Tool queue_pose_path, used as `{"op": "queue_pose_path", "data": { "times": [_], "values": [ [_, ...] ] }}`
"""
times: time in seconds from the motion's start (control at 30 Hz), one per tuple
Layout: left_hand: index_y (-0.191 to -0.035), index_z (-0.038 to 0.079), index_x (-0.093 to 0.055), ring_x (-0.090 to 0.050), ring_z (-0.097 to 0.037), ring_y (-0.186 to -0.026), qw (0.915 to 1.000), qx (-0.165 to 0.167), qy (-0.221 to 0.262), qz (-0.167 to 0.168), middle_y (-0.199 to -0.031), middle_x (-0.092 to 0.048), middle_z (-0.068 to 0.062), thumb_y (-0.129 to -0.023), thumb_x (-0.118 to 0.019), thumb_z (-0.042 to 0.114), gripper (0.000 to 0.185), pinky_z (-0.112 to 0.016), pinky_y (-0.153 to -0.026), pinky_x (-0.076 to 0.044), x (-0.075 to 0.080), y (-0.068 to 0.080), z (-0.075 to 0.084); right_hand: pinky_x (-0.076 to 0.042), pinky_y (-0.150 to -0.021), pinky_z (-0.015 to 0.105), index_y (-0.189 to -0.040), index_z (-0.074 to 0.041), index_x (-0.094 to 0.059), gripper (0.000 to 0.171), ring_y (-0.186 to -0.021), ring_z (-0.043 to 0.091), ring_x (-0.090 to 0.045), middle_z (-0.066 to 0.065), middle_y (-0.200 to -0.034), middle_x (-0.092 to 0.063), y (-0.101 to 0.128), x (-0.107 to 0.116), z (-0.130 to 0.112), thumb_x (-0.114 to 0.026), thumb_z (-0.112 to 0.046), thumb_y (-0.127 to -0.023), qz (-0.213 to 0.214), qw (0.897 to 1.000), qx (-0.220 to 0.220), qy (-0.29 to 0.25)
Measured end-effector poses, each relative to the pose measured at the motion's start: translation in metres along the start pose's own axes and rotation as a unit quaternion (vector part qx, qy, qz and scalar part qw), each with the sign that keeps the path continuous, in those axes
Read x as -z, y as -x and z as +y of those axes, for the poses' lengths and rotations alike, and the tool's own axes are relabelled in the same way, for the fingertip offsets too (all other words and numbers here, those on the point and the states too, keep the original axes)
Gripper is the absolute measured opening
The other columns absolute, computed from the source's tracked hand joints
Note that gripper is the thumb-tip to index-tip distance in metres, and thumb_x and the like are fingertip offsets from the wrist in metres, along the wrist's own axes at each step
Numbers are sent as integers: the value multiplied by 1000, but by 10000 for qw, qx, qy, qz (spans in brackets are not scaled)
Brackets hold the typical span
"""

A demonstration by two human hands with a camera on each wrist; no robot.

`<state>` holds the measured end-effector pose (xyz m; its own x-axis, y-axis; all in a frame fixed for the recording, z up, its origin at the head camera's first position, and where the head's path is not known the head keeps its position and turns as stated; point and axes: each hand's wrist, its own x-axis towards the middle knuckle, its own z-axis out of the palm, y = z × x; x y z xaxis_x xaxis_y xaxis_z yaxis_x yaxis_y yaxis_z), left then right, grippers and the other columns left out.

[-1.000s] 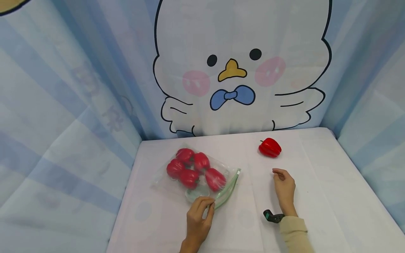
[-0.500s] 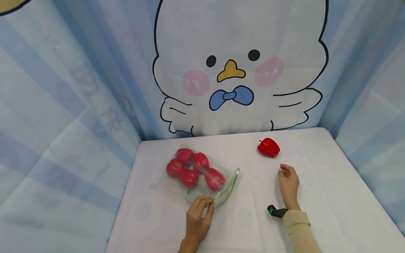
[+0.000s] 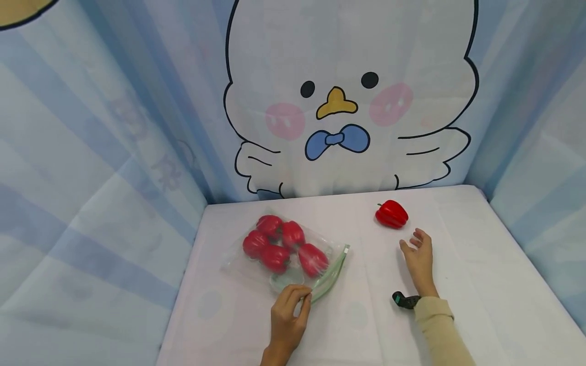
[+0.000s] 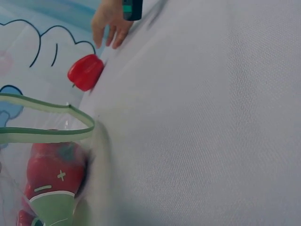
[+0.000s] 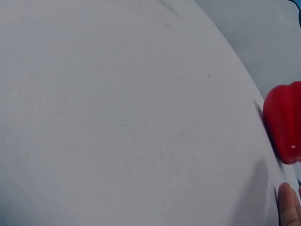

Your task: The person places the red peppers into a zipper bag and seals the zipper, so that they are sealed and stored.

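Note:
A clear zip bag (image 3: 336,268) with a green-edged mouth lies on the table, several red bell peppers (image 3: 274,258) inside it. My left hand (image 3: 289,317) pinches the near end of that green edge between thumb and fingers. In the left wrist view the green-edged mouth (image 4: 47,136) stands parted above a red pepper. One loose red bell pepper (image 3: 391,214) rests on its side toward the back right. Just short of it, my right hand (image 3: 420,259) has its thumb and fingers spread and holds nothing. The right wrist view shows fingertips (image 5: 288,205) near the loose pepper (image 5: 284,125).
A white cloth covers the table (image 3: 357,335), its back edge close behind the loose pepper. Blue and white curtains (image 3: 114,203) close in the sides, with a cartoon bird on the back one. A black wrist camera (image 3: 405,300) sits on my right wrist.
My right hand has moved forward and slightly right toward the loose pepper, its fingers spreading apart. My left hand and the bag have stayed in place.

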<state>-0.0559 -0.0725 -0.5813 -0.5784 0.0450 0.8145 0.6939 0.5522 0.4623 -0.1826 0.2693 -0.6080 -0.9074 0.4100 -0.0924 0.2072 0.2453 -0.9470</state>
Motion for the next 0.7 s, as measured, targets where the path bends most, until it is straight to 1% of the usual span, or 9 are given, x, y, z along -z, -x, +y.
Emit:
{"op": "queue_pose_path", "data": {
  "times": [0.03, 0.07, 0.2, 0.27, 0.3, 0.47, 0.53, 0.7],
  "values": [
    [-98, 6, -75, -67, -13, -80, 10000, -12, 4, 8, -94, -71, -5, -77, -77, -12, 28, -15, -74, -56, 0, 0, 0, -39, -121, 53, -163, -6, -20, 70, -146, 35, -39, 20, -165, -33, -2, 0, -1, -59, -18, -106, -23, 10000, 13, 3],
    [-98, 5, -75, -67, -14, -80, 10000, -10, 14, 7, -93, -71, -6, -79, -77, -11, 26, -15, -74, -56, 0, 0, 0, -38, -122, 54, -164, -6, -19, 72, -147, 36, -38, 20, -165, -32, -4, 0, -1, -59, -18, -106, -50, 10000, 15, 7],
    [-97, 4, -75, -68, -13, -80, 10000, -23, -10, -24, -93, -71, -6, -91, -73, -2, 9, -15, -74, -57, 0, -2, 1, -36, -124, 55, -164, -6, -14, 76, -150, 38, -36, 22, -167, -28, -12, 1, -3, -60, -17, -105, -170, 9998, 19, 56],
    [-97, 5, -75, -68, -13, -80, 10000, -7, -45, -44, -94, -71, -6, -93, -72, 0, 7, -14, -74, -56, 0, -2, 2, -35, -124, 56, -165, -5, -11, 78, -151, 40, -35, 23, -168, -25, -15, 2, -4, -60, -18, -105, -250, 9996, -4, 92],
    [-97, 5, -75, -68, -13, -80, 10000, 5, -62, -54, -94, -71, -6, -92, -72, -1, 8, -14, -75, -56, 1, -2, 2, -35, -124, 56, -165, -5, -10, 79, -152, 41, -34, 24, -169, -24, -17, 2, -5, -60, -17, -105, -295, 9995, -16, 115],
    [-99, 7, -75, -68, -13, -80, 9999, 49, -101, -81, -94, -71, -4, -78, -78, -11, 28, -14, -75, -56, 2, -1, 3, -35, -124, 57, -165, -4, -4, 85, -153, 44, -32, 26, -170, -20, -23, 0, -8, -62, -16, -104, -526, 9983, -42, 241],
    [-99, 7, -75, -68, -12, -81, 9999, 49, -106, -91, -95, -71, -4, -77, -79, -13, 30, -14, -75, -56, 2, 0, 3, -35, -124, 57, -166, -5, -2, 87, -154, 44, -31, 25, -171, -18, -26, 0, -9, -62, -17, -104, -588, 9978, -42, 296],
    [-98, 7, -75, -67, -13, -81, 9999, 25, -133, -60, -95, -71, -3, -77, -79, -12, 29, -14, -75, -56, 3, 0, 4, -35, -124, 56, -166, -7, 2, 90, -156, 44, -28, 24, -173, -14, -37, -2, -11, -62, -20, -104, -776, 9962, -48, 403]
  ]
}}
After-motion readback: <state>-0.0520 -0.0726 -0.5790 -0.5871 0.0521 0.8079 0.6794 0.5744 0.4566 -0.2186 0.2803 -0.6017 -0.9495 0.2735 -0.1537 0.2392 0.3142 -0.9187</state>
